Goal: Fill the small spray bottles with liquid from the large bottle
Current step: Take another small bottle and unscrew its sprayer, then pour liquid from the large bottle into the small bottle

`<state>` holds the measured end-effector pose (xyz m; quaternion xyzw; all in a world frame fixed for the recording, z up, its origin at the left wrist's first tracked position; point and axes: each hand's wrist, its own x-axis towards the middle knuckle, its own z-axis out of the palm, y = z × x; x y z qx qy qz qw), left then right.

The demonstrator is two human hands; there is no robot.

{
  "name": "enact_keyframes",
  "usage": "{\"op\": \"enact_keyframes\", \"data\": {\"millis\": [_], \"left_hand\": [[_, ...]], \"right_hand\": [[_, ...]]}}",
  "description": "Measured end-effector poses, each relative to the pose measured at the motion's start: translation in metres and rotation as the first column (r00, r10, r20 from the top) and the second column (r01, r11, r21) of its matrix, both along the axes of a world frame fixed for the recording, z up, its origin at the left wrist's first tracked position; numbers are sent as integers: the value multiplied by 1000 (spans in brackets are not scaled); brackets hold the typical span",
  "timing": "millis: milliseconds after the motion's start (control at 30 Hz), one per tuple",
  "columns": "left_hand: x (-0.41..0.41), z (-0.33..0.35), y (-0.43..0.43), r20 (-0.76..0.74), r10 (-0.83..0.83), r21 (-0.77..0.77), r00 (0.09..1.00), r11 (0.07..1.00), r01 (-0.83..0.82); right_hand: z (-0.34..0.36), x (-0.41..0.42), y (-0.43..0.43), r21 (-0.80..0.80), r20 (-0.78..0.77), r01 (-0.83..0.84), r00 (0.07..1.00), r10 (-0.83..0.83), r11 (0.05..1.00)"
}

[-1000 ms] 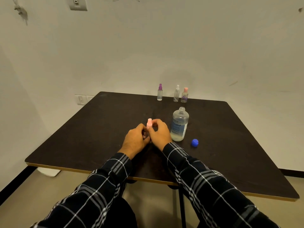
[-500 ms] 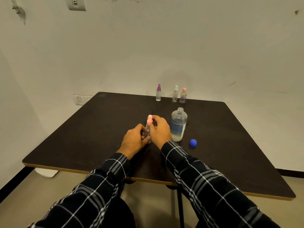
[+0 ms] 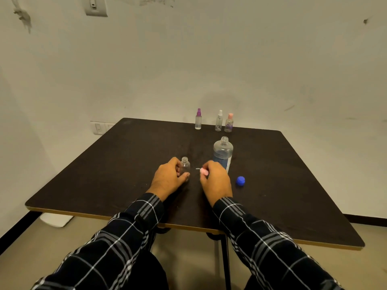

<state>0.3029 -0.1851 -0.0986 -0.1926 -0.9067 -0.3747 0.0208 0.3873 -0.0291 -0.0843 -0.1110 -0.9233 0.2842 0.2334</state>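
Note:
My left hand (image 3: 168,178) grips a small clear spray bottle (image 3: 185,165) that stands upright on the dark table (image 3: 117,164) with its neck uncovered. My right hand (image 3: 215,181) holds the pink spray cap (image 3: 202,171) just to the right of it, the thin dip tube pointing left. Behind my right hand stands the large clear bottle (image 3: 223,152) with a blue label, uncapped and partly filled. Its blue cap (image 3: 240,181) lies on the table to the right.
Three small spray bottles stand at the table's far edge: a purple-capped one (image 3: 198,119), a white-capped one (image 3: 219,121) and a pink-capped one (image 3: 229,123). A wall rises right behind them. The table's front edge runs close to my sleeves.
The pink spray cap has come off the small bottle. My right hand moved it down and to the right, while my left hand kept hold of the bottle.

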Motion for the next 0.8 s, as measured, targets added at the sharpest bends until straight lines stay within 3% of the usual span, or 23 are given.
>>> {"op": "enact_keyframes", "data": {"millis": [100,233,333,400,467,533,667,800], "left_hand": [[0,1,0,1,0,-9,1000,1000,0],[0,0,0,-2,-3,-8,1000,1000,3],[-1,0,0,0,-7,-9,1000,1000,7],[-1,1,1,11,-6,-13,1000,1000,7],[0,2,1,17,-5,-13,1000,1000,5],[-1,2,1,19,-1,-4,1000,1000,1],[-1,0,-1,13,-2,0,1000,1000,2],[-1,0,0,2,7,0,1000,1000,-7]], "right_hand": [[-5,5,0,101,219,12,975,-34,995],[-1,8,2,198,308,11,948,-73,980],[5,15,8,45,54,153,986,-156,987],[10,19,17,-157,-148,273,944,-296,949],[13,17,28,-270,-227,332,890,-395,904],[14,9,40,-307,-189,290,915,-357,906],[19,-12,55,-462,36,130,991,-128,877],[24,-18,58,-478,32,34,999,-22,878]]}}
